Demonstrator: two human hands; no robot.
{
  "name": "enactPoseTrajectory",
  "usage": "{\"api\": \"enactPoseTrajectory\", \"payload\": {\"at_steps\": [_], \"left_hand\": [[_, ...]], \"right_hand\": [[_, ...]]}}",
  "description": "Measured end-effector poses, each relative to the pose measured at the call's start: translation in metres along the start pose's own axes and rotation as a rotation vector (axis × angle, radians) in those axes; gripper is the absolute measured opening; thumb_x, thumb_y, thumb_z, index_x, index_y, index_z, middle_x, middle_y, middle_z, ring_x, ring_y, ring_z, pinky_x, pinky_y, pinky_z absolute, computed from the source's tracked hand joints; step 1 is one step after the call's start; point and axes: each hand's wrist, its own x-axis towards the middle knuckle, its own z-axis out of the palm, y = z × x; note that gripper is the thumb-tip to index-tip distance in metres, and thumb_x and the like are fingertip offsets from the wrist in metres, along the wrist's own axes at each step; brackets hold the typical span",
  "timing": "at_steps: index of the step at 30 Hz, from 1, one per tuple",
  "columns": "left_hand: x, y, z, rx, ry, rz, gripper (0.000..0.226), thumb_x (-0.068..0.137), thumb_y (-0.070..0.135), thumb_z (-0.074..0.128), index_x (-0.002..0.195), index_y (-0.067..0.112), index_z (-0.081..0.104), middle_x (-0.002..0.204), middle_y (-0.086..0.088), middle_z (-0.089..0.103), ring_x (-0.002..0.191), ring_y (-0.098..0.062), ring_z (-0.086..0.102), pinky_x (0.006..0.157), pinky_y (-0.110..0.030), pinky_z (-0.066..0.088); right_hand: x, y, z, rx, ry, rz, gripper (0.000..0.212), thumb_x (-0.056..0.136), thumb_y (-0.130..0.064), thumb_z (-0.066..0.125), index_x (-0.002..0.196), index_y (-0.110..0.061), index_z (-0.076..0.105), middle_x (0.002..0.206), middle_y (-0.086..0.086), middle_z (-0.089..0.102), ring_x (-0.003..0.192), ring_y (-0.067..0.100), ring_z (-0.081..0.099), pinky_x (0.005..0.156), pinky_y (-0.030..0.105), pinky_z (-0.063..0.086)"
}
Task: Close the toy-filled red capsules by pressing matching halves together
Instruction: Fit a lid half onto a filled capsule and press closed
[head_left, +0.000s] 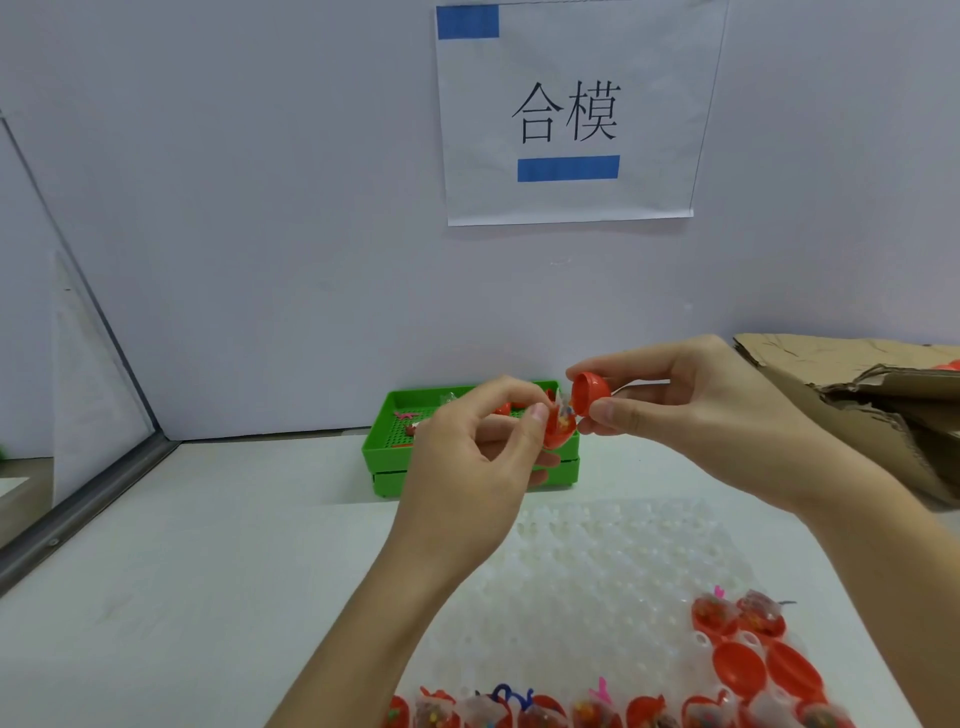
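Glossy filled capsules (540, 712) foreground; left hand (467, 467) pinches filled half (560, 434), right hand (691, 415) smooth cap (589, 392).

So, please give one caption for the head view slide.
Left hand holds a toy-filled capsule half; right hand brings the empty half toward it.

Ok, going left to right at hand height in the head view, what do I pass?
Left hand → filled capsule half it pinches, a bagged toy sticking out → empty capsule half, held apart from it → right hand → torn cardboard box.
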Motion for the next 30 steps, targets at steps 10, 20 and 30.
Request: {"api": "enactPoseTrajectory", "payload": {"at_steps": [10,20,30], "left_hand": [[-0.0019,0.0016,0.0063,-0.034,0.094,0.019,0.016,0.078,0.04,0.071,0.082,0.025,0.073,0.077,0.004,0.076,0.074,-0.013,0.074,0.058,-0.028,0.06],[-0.0024,0.0035,0.006,-0.01,0.11,0.002,0.004,0.085,0.022,0.074,0.083,0.025,0.076,0.087,0.009,0.075,0.071,-0.013,0.072,0.046,-0.026,0.055],[-0.005,0.0067,0.0079,-0.087,0.177,0.034,0.018,0.079,0.02,0.081,0.089,0.028,0.068,0.089,0.011,0.077,0.075,-0.015,0.073,0.051,-0.026,0.058]], "right_hand": [[0.0006,0.0001,0.001,-0.047,-0.02,0.008,0.031,0.085,-0.016,0.075,0.114,-0.026,0.073,0.091,-0.004,0.079,0.095,0.01,0.074,0.096,0.042,0.056],[0.0014,0.0011,0.0022,-0.015,-0.048,-0.017,0.029,0.085,-0.012,0.076,0.108,-0.029,0.075,0.09,-0.003,0.079,0.095,0.009,0.074,0.092,0.035,0.055],[0.001,0.0,0.0037,0.019,-0.057,-0.039,0.031,0.085,-0.009,0.074,0.112,-0.023,0.074,0.089,-0.001,0.079,0.095,0.01,0.074,0.093,0.031,0.057]]}}
